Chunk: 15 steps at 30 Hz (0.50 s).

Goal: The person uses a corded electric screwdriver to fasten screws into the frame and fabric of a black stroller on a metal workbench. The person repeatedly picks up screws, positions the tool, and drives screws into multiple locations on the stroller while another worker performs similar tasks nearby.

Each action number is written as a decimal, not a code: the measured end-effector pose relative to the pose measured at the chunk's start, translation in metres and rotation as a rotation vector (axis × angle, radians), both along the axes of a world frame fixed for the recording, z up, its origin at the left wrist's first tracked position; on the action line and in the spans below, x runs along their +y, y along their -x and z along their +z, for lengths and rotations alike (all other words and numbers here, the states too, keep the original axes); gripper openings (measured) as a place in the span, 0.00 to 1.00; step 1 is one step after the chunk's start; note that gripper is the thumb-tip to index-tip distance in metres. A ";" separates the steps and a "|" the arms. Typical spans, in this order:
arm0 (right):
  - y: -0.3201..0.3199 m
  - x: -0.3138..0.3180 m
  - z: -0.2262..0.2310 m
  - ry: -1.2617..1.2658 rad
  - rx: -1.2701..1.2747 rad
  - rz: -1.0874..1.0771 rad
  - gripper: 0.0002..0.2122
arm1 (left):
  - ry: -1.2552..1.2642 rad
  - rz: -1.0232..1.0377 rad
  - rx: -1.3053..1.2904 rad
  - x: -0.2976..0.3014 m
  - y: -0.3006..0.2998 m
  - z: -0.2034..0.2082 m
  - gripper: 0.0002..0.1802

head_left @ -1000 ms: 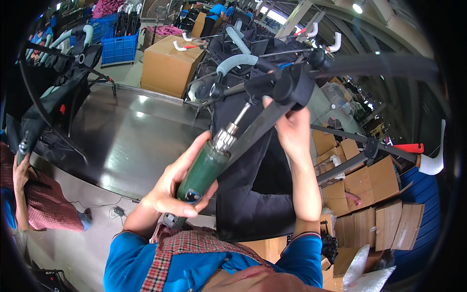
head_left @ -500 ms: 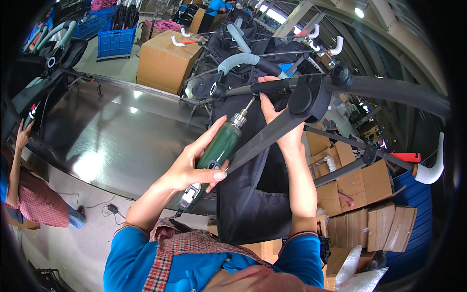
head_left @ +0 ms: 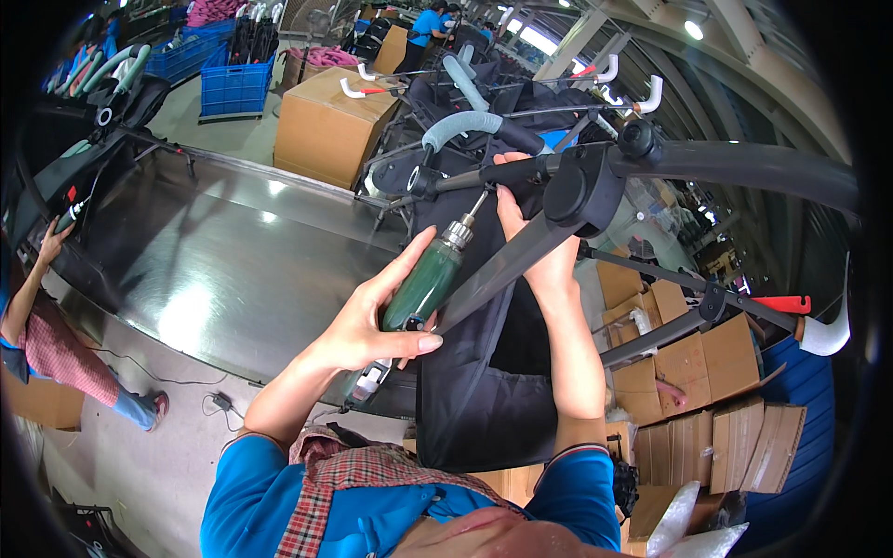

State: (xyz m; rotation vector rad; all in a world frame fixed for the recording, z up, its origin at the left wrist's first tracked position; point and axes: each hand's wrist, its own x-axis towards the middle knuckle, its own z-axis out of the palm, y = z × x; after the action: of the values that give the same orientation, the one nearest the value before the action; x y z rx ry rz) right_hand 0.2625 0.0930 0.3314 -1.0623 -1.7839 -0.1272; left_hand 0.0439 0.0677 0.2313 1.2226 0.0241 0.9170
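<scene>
My left hand (head_left: 363,325) is wrapped round a green electric screwdriver (head_left: 423,290), its thumb lying across the body. The screwdriver's thin bit (head_left: 479,202) points up and away, its tip at the underside of a dark stroller frame tube (head_left: 491,175). Round that tube, close to the bit, my right hand (head_left: 523,232) is closed, thumb on the near side and fingertips showing above. A black joint hub (head_left: 579,189) links the tube to a grey bar (head_left: 502,265) that slants down between my forearms. Black stroller fabric (head_left: 474,391) hangs beneath.
A shiny metal worktable (head_left: 233,270) stretches left, where a co-worker's hand (head_left: 54,240) holds another screwdriver by a second stroller (head_left: 98,158). Beyond stand a large cardboard box (head_left: 326,130) and a blue crate (head_left: 233,88). Opened cartons (head_left: 702,372) lie at the right. White-handled frames (head_left: 651,93) project behind.
The whole view has shifted slightly, with the surroundings moving right. My hands, the screwdriver and the tube keep nearly the same positions. At the left, the co-worker's screwdriver has tilted.
</scene>
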 end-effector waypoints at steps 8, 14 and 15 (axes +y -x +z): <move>0.002 0.001 -0.003 -0.026 0.017 -0.013 0.15 | 0.019 -0.006 -0.004 0.001 -0.003 0.004 0.57; -0.003 -0.005 -0.001 -0.042 -0.072 -0.067 0.15 | 0.109 -0.097 -0.062 0.005 -0.010 0.005 0.56; -0.007 -0.007 0.002 -0.046 -0.140 -0.085 0.15 | 0.085 -0.082 -0.049 0.007 -0.012 0.001 0.56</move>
State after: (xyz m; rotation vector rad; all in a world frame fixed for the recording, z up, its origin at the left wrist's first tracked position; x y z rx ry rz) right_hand 0.2700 0.0857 0.3332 -1.1200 -1.8518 -0.2996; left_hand 0.0564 0.0752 0.2323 1.1138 -0.0256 0.8659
